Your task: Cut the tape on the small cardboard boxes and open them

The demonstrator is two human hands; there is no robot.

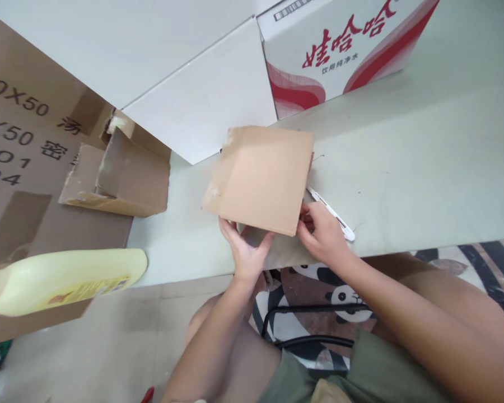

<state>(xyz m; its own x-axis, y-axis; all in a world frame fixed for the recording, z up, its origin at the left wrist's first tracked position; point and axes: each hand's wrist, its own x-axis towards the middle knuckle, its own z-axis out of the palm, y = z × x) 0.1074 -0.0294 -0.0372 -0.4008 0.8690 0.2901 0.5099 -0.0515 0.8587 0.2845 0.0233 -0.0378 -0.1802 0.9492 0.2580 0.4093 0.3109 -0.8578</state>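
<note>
A brown cardboard piece (269, 176), with clear tape along its left side, is held tilted above the pale green table. My left hand (247, 252) grips its near edge from below, the thumb at the edge and the fingers partly hidden under it. At the near right corner, my right hand (321, 230) pinches the edge between thumb and fingers. Just beyond the right hand lies a white utility knife (331, 214) on the table, apart from the fingers as far as I can see.
A cut cardboard box (126, 179) stands at the left, beside a large printed carton (21, 129). In front of that lies a pale yellow bottle (67, 277). White panels (205, 101) and a red-and-white water carton (340, 56) stand along the back of the table (437, 168).
</note>
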